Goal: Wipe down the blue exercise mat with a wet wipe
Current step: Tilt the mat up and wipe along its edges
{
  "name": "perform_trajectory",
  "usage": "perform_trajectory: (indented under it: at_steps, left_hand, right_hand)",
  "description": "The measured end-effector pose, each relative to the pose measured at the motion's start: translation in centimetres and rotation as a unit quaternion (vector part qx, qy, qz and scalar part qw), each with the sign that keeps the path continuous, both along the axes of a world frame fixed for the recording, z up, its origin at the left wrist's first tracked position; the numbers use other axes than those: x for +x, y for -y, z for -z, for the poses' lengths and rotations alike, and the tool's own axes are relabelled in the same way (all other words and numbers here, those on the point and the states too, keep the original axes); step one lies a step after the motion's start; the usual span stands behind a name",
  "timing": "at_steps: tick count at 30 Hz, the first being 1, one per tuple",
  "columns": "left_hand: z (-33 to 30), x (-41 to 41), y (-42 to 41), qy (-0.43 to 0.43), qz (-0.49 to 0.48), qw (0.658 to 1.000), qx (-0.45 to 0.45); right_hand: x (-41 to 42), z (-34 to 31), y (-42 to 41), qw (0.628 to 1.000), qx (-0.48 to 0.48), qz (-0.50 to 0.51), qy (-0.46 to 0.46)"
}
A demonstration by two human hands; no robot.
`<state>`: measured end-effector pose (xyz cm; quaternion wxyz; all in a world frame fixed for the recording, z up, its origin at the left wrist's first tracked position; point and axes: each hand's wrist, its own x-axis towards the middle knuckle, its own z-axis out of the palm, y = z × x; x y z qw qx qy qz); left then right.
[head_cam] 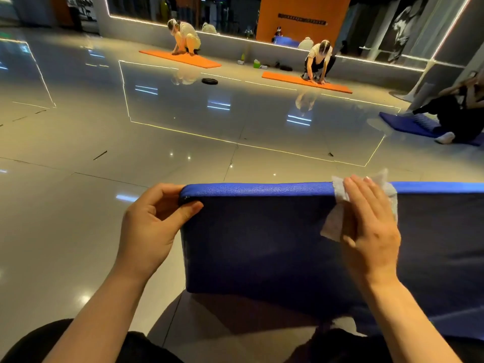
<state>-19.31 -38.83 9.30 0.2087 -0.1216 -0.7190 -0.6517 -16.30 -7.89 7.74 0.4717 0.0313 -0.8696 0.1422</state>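
Left hand (154,221) pinches the raised blue exercise mat's (262,244) corner; right hand (369,226), fingers flat, presses the wet wipe (337,189) over its edge, probably sliding along next.

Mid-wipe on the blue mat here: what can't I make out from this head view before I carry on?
- Far face of the blue mat: it stands raised on edge, so that side faces away.
- Mat's right end: cut off by the frame edge.
- Most of the wet wipe: covered by the right hand.
- Left hand fingertips: hidden behind the mat's corner.
- Mat's lower edge: in shadow, so floor contact is unclear.
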Motion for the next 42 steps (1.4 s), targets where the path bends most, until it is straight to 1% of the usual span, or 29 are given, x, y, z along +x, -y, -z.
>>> perform_trajectory:
  at_steps: [3,8,10,12,15,17,20,23,28,30,32,33,37,39,42]
  left_hand:
    - [0.1,0.0,-0.4,-0.001,-0.012,1.0,0.001]
    - [0.2,-0.3,-0.4,0.0,-0.034,0.999,-0.003]
    - [0.2,-0.5,-0.3,0.004,-0.045,0.999,0.006]
    - [0.0,-0.5,-0.2,0.006,-0.044,0.999,0.01]
    - [-0.1,-0.5,-0.2,0.012,-0.036,0.999,0.012]
    - [0.1,-0.6,-0.3,0.011,-0.036,0.999,0.02]
    - [0.1,-0.4,-0.8,0.01,-0.023,0.999,0.024]
    - [0.1,0.0,-1.7,0.012,-0.01,1.0,0.021]
    - [0.0,-0.1,-2.1,0.007,0.001,1.0,0.006]
    - [-0.1,-0.1,-1.9,0.002,0.005,1.0,-0.003]
    - [-0.3,-0.1,-1.6,0.0,0.007,1.0,-0.006]
    - [-0.5,-0.2,-1.5,0.002,0.007,1.0,-0.003]
    - [-0.7,-0.3,-1.2,0.007,0.003,1.0,0.015]
    - [-0.6,-0.2,-1.1,0.006,0.003,1.0,0.019]
    - [-0.6,-0.1,-1.5,0.003,-0.004,1.0,0.019]
  right_hand:
    - [-0.8,-0.1,3.3,0.999,-0.014,-0.038,-0.009]
    - [-1.5,-0.1,9.8,0.992,0.036,-0.119,0.008]
    - [-1.7,-0.6,9.6,0.987,0.093,-0.132,0.006]
    - [-2.0,-0.9,6.7,0.986,0.13,-0.109,0.001]
    - [-1.6,-0.9,0.5,0.995,0.089,-0.035,0.02]
    - [-1.1,-0.7,-1.2,0.999,0.046,-0.008,0.022]
    - [-1.5,-0.5,1.0,1.0,-0.015,-0.003,0.004]
    - [-2.1,-0.1,6.0,0.998,-0.022,-0.064,0.006]
    - [-2.2,-0.7,15.4,0.985,0.04,-0.169,0.01]
    - [-2.4,-1.2,15.8,0.977,0.087,-0.193,0.016]
    - [-2.8,-1.5,14.1,0.97,0.146,-0.193,0.02]
    - [-2.9,-1.7,12.9,0.97,0.157,-0.186,0.016]
    - [-2.5,-1.5,7.1,0.987,0.105,-0.117,-0.011]
    - [-2.1,-1.4,5.4,0.991,0.087,-0.1,-0.008]
    - [-2.1,-1.2,7.3,0.993,0.038,-0.111,-0.021]
